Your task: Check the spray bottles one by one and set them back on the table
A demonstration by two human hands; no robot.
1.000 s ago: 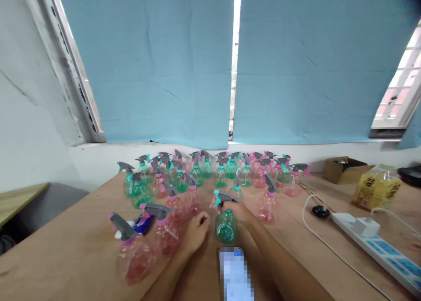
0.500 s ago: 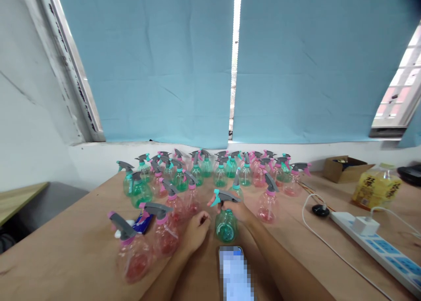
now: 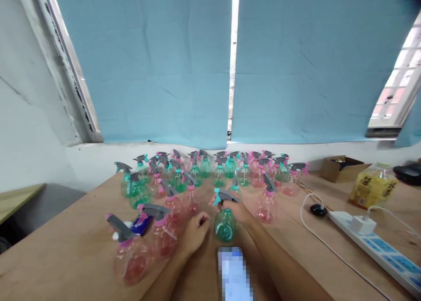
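Note:
A green spray bottle with a grey and teal trigger head is in my right hand, whose fingers wrap round its neck. To the left of it, my left hand rests near the table with its fingers curled; whether anything is inside them is hidden. Close to my left forearm stand a pink spray bottle and, nearer to me, another pink spray bottle. One more pink spray bottle is upright to the right of my right hand. A phone with a blurred screen lies between my forearms.
Several green and pink spray bottles stand in rows toward the wall, one green bottle at the left. A blue packet lies at left. Rightward are a power strip, its white cable, a yellow-labelled jug and a cardboard box.
The whole view has shifted slightly, so things sit a little further left. Both hands keep their places, and the right one still holds the green spray bottle.

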